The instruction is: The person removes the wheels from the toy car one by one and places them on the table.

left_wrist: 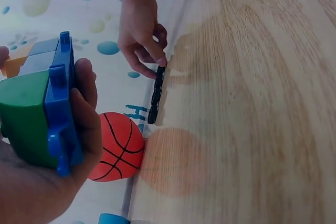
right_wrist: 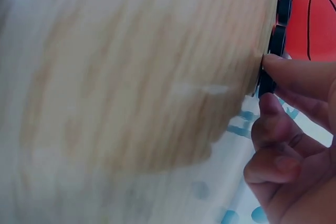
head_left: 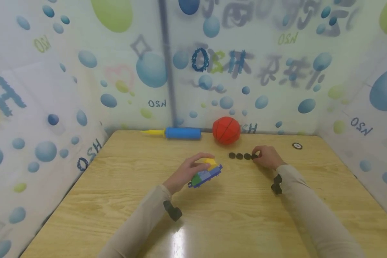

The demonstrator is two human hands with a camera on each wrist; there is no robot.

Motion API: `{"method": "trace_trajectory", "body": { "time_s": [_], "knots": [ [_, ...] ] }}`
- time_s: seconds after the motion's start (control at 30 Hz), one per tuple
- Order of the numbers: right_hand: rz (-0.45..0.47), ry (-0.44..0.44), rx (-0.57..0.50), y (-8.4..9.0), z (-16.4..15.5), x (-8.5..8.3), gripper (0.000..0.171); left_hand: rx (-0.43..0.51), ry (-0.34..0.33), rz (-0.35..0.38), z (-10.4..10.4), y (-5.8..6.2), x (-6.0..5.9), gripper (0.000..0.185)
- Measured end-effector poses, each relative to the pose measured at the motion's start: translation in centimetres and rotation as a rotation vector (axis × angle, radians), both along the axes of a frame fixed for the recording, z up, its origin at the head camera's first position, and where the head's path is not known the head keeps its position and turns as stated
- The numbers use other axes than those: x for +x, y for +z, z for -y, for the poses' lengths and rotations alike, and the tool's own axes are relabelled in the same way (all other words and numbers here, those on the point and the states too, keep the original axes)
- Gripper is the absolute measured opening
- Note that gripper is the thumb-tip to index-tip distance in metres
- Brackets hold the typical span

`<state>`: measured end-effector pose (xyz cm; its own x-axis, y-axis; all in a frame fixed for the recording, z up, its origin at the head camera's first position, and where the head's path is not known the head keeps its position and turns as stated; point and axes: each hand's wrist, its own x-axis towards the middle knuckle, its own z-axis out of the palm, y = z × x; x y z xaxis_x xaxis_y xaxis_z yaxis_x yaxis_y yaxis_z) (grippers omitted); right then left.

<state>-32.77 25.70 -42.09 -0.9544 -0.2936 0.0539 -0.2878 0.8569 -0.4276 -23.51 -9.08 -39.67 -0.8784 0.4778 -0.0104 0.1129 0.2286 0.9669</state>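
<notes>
- Gripping a block toy [head_left: 205, 174] in the middle of the bench [head_left: 213, 222], the left hand [head_left: 188, 172] has its fingers curled over the top and the thumb underneath; the toy is tilted, its near end at or just above the wood.
- The toy looks like hard plastic: green, grey-blue and yellow blocks on a blue base. I judge it light and stiff, with studs and edges that give purchase, though pressed-together blocks may part if squeezed at a seam. Holding it across the solid body, as the hand does, seems safest.
- The right hand [head_left: 267, 156] sits to the right and slightly farther, fingers bent, thumb and forefinger pinching the rightmost disc [head_left: 254, 156] of a row of four black discs [head_left: 239, 156] lying flat and touching one another.
- Each disc is small, thin and probably rigid and light. Lying flat, it offers little edge, so a fingertip pinch at the rim, or tipping it up first, looks like the way to lift it; smooth faces could slip.
- At the far edge lie a red ball [head_left: 226, 130] and, left of it, a blue pump [head_left: 182, 133]; a small ring-like object [head_left: 297, 146] lies far right.
</notes>
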Motion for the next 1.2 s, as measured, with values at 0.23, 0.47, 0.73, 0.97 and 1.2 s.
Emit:
{"method": "trace_trajectory", "body": {
  "time_s": [0.23,0.47,0.73,0.97,1.2],
  "knots": [
    [0.026,-0.006,-0.008,0.3,-0.1,0.2,0.030,-0.013,-0.031,0.000,-0.2,0.0,-0.1,0.040],
    [0.020,-0.010,-0.024,0.8,-0.4,0.2,0.039,-0.022,-0.057,0.009,-0.4,0.0,-0.4,0.048],
    [-0.020,0.076,-0.109,3.0,1.1,2.0,0.035,-0.046,-0.034,0.031,-0.4,-0.2,-0.6,0.043],
    [0.011,0.237,-0.254,4.6,4.3,4.2,0.036,-0.080,-0.010,0.043,-0.7,-0.4,-1.0,0.046],
    [-0.002,0.400,-0.301,5.4,7.9,6.9,0.041,-0.120,-0.023,0.038,-0.9,-0.2,-1.1,0.049]
  ]
}}
